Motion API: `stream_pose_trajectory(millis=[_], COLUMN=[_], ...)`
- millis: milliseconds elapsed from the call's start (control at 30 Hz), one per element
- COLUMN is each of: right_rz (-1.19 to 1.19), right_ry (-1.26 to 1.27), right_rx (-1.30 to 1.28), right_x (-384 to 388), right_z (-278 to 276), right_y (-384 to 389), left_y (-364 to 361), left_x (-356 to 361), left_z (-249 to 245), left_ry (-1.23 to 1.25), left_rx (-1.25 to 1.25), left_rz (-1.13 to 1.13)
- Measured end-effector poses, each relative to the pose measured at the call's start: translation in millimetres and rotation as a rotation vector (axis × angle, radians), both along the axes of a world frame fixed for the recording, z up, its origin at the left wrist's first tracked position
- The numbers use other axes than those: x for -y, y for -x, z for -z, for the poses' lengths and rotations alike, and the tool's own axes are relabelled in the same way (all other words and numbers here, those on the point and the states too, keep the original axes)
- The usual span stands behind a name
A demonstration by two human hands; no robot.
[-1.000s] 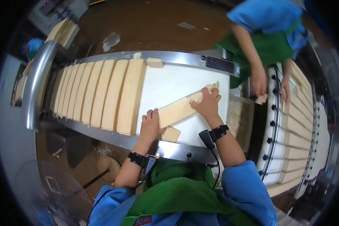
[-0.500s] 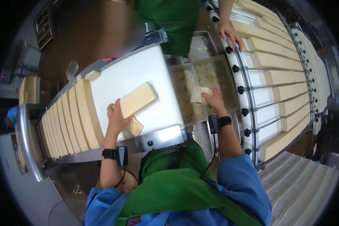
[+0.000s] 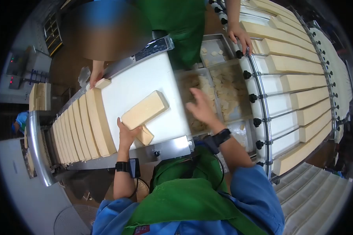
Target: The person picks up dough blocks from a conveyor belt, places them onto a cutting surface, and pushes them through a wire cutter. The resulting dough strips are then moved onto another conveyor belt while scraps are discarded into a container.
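Observation:
My left hand bends around the near left corner of a long pale dough-like block lying on the white board. Beside its thumb, a smaller pale piece rests near the board's front edge. My right hand hovers over a tray of pale scraps, fingers apart and nothing in them. At the board's left, several long pale strips stand side by side.
A co-worker's hand touches a short pale piece across the board. Their other hand rests on the rail of the right conveyor, which carries more pale strips. Another scrap tray adjoins the first.
My right hand has let go of pale pieces over the trays and moved left, its fingers opening. The co-worker's hand has come to the short piece. The long block lies nearly as before.

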State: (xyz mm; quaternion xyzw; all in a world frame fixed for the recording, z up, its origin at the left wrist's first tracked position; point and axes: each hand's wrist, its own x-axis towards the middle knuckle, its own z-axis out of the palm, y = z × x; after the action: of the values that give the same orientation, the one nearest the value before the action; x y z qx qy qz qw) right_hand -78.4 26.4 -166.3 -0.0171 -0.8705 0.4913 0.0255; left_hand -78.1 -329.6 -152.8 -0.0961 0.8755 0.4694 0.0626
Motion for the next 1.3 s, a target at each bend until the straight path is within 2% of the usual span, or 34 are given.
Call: stream_pose_trajectory(millis=[33, 100, 133, 167, 233, 333, 367, 433, 467, 500, 533, 567, 633, 700, 767, 833, 933, 967, 1000, 1033, 1067, 1100, 1133, 1167, 1233, 1300], right_rz=[-0.081, -0.226, -0.317, -0.352, -0.244, -0.147, -0.11, -0.021, 0.038, 0.058, 0.198, 0.34, 0.499, 0.725, 0.899, 1.071, 1.065, 1.059, 1.027, 0.991, 0.984, 0.948, 0.912, 0.906, 1.018, 1.066], right_ry=[-0.023, -0.033, -0.032, 0.014, 0.215, 0.056, 0.02, -0.165, -0.256, -0.274, -0.339, -0.41, -0.264, -0.201, -0.098, -0.234, -0.252, -0.256, -0.376, -0.494, -0.495, -0.493, -0.491, -0.491, -0.803, -0.741], right_rx=[0.011, 0.121, 0.206, 0.158, -0.039, -0.112, -0.137, -0.228, -0.305, -0.3, -0.392, -0.483, -0.443, -0.24, 0.018, 0.273, 0.293, 0.283, 0.319, 0.355, 0.347, 0.451, 0.556, 0.55, 0.605, 0.606], right_x=[23, 62, 74, 86, 102, 79, 63, 23, 2, -19, -41, -63, -108, -148, -194, -231, -272, -285, -297, -310, -319, -328, -336, -339, -337, -341], right_z=[-25, -34, -42, -35, -24, -75, -107, -162, -181, -193, -204, -212, -211, -217, -212, -199, -163, -151, -141, -133, -135, -137, -138, -140, -141, -133], right_y=[4, 11, 16, 17, 18, 2, -7, -30, -41, -52, -63, -77, -112, -157, -199, -236, -271, -278, -281, -285, -285, -284, -283, -283, -283, -285], left_y=[0, 5, 6, 5, 6, 20, 28, 33, 32, 29, 26, 19, -1, -39, -73, -104, -151, -163, -171, -175, -176, -176, -177, -179, -180, -180], left_x=[-4, -6, -3, -7, -18, -35, -36, -74, -92, -113, -136, -160, -209, -271, -321, -352, -402, -416, -430, -445, -460, -474, -486, -497, -517, -534], left_z=[-7, -15, -8, -12, -27, -39, -31, -53, -61, -69, -74, -77, -84, -128, -131, -130, -124, -117, -114, -110, -108, -106, -103, -96, -81, -75], left_ry=[-0.008, 0.005, -0.09, -0.099, -0.206, -0.392, -0.444, -0.744, -0.756, -0.853, -0.949, -0.967, -0.814, -0.706, -0.743, -0.576, -0.529, -0.416, -0.304, -0.305, -0.247, -0.188, -0.233, -0.232, -0.313, -0.338], left_rx=[0.002, -0.011, -0.033, -0.031, 0.02, 0.039, 0.026, 0.022, 0.031, 0.162, 0.3, 0.317, 0.422, 0.434, 0.324, 0.484, 0.505, 0.456, 0.409, 0.399, 0.495, 0.589, 0.568, 0.563, 0.618, 0.609], left_rz=[0.015, 0.138, 0.15, 0.179, 0.074, 0.08, 0.137, 0.307, 0.325, 0.365, 0.413, 0.448, 0.805, 0.986, 1.182, 1.362, 1.405, 1.375, 1.339, 1.33, 1.31, 1.289, 1.311, 1.305, 1.319, 1.322])
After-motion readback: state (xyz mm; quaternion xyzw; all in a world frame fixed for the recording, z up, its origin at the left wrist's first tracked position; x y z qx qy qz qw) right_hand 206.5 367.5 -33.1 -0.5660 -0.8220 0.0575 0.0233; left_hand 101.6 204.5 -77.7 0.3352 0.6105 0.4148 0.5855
